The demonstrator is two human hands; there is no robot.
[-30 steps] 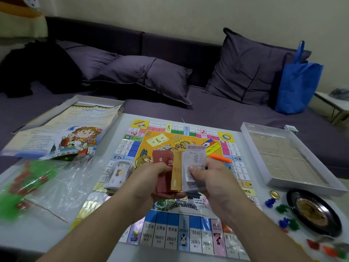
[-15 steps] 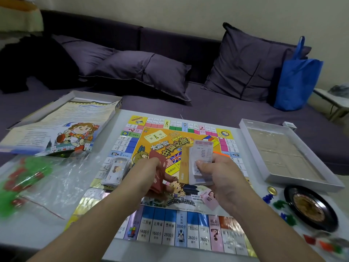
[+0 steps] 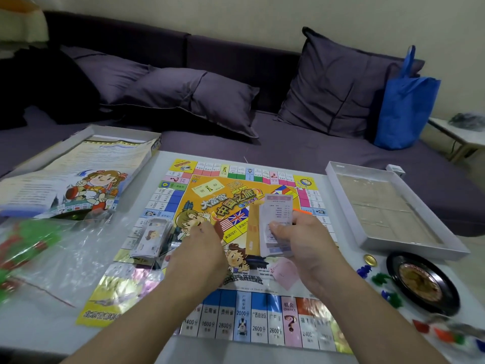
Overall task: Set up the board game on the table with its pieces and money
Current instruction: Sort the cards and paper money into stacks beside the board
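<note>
Setup partly done: the board (image 3: 210, 258) lies unfolded at centre frame, tokens (image 3: 378, 278) lie loose at lower right, and money is still unsorted. The right hand (image 3: 301, 248) grips a stack of notes (image 3: 275, 227); the left hand (image 3: 202, 248) lowers dark red notes (image 3: 219, 228), its grip partly hidden.

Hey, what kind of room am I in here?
Most likely a home living room: a dark purple sofa with loose cushions sits right behind a low white table, where a board game is laid out.
</note>
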